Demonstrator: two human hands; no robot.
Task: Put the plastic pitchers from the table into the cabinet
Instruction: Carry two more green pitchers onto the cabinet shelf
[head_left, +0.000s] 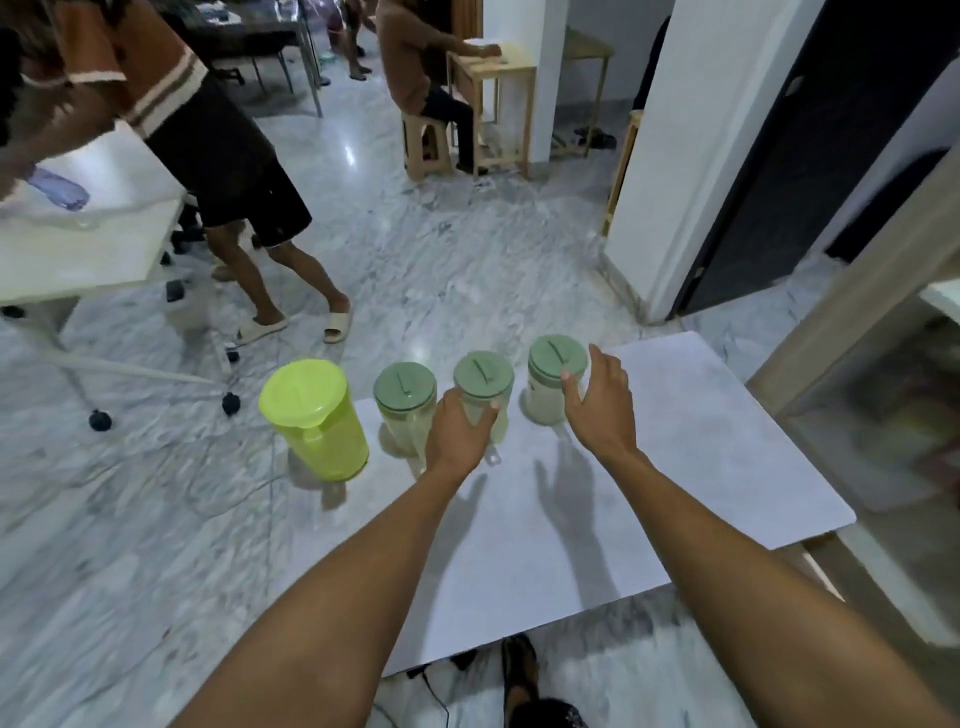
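Note:
Several plastic pitchers stand in a row along the far edge of the white table (675, 457). Leftmost is a lime-yellow pitcher (317, 421). Beside it are three clear pitchers with sage-green lids: the left one (405, 402), the middle one (483, 387) and the right one (553, 374). My left hand (460, 434) is wrapped around the near side of the middle clear pitcher. My right hand (602, 402) is spread, its thumb touching the right clear pitcher's side, not closed on it. The cabinet is partly visible at the right edge (883, 395), blurred.
A person in dark shorts and sandals (249, 208) stands past the table by another white table on wheels (88, 244). Another person sits on a stool (426, 93) at a wooden desk. A white pillar (691, 145) and a dark doorway rise at right.

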